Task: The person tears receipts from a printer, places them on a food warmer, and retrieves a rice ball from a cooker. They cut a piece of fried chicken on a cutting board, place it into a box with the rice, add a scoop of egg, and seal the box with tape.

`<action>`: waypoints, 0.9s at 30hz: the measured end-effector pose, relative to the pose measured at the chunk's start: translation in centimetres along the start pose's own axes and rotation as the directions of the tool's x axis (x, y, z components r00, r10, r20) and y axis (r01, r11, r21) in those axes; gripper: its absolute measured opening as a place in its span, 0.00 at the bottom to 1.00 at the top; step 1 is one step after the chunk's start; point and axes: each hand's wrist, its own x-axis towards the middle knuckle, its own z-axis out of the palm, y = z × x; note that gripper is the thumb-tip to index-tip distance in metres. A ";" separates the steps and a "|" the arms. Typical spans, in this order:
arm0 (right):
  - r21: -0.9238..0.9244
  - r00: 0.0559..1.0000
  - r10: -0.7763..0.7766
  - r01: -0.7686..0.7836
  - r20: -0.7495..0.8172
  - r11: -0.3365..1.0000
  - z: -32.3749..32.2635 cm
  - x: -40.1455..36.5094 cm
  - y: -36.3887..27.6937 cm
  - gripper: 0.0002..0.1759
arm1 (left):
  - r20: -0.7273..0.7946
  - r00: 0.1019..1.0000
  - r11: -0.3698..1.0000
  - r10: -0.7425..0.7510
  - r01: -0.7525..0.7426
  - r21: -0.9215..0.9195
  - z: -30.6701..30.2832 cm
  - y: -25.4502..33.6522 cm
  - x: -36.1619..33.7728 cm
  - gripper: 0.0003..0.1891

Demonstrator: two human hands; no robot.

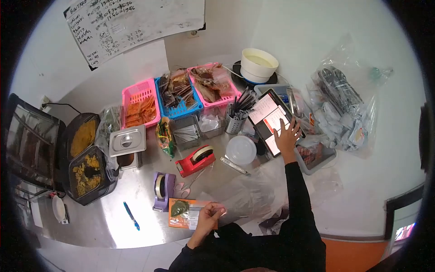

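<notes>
1. The orange packet (pixel 183 221) lies flat at the bench's (pixel 106 217) front edge, near its middle, with a green item (pixel 180 208) on its left half.
2. The left grip (pixel 210 218) is over the packet's right end, fingers curled toward the thumb; I cannot tell whether it pinches anything.
3. The packet looks light, thin and floppy, probably slick-faced; a side edge or corner would be the surest hold, since pressing the middle might crease it.
4. The tablet (pixel 264 112) sits slantwise toward the bench's right end, well back from the front edge.
5. The right grip (pixel 286 136) is spread over its screen, fingertips seemingly touching.
6. The tablet should feel stiff, moderately heavy and smooth, its glass fragile; its dark border suits lifting, preferably by both long edges.
</notes>
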 end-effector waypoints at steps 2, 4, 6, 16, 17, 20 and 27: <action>0.032 0.999 -0.042 0.041 0.008 0.999 -0.2 -0.3 -0.4 0.26 | -0.005 0.998 0.997 -0.057 0.057 0.043 0.1 0.3 0.0 0.06; 0.062 0.990 -0.143 0.144 -0.019 0.988 -0.1 -0.7 -1.0 0.26 | -0.012 0.994 0.990 -0.113 0.113 0.087 0.1 0.0 0.2 0.06; 0.091 0.983 -0.181 0.177 0.036 0.980 -0.6 -1.2 -1.7 0.25 | 0.016 0.999 0.999 -0.046 0.046 -0.011 0.2 -0.5 0.5 0.06; 0.788 0.997 -0.060 0.005 0.040 0.616 -7.5 -4.9 -4.4 0.11 | 0.015 0.999 0.996 -0.043 0.044 -0.078 0.1 -0.3 0.7 0.07; 0.872 0.966 -0.153 -0.113 0.208 0.475 -9.0 -7.3 -4.6 0.12 | -0.041 0.999 0.994 -0.015 0.011 -0.105 0.5 -0.1 0.8 0.06; 0.848 0.795 -0.410 -0.231 0.447 0.476 -16.7 -14.4 -7.7 0.12 | -0.076 0.992 0.992 0.102 -0.107 -0.066 2.1 0.7 1.1 0.06; 0.837 0.861 -0.109 -0.508 0.496 -0.205 -17.0 -20.6 -9.3 0.07 | 0.024 0.996 0.877 0.091 -0.092 0.471 4.2 1.4 0.2 0.09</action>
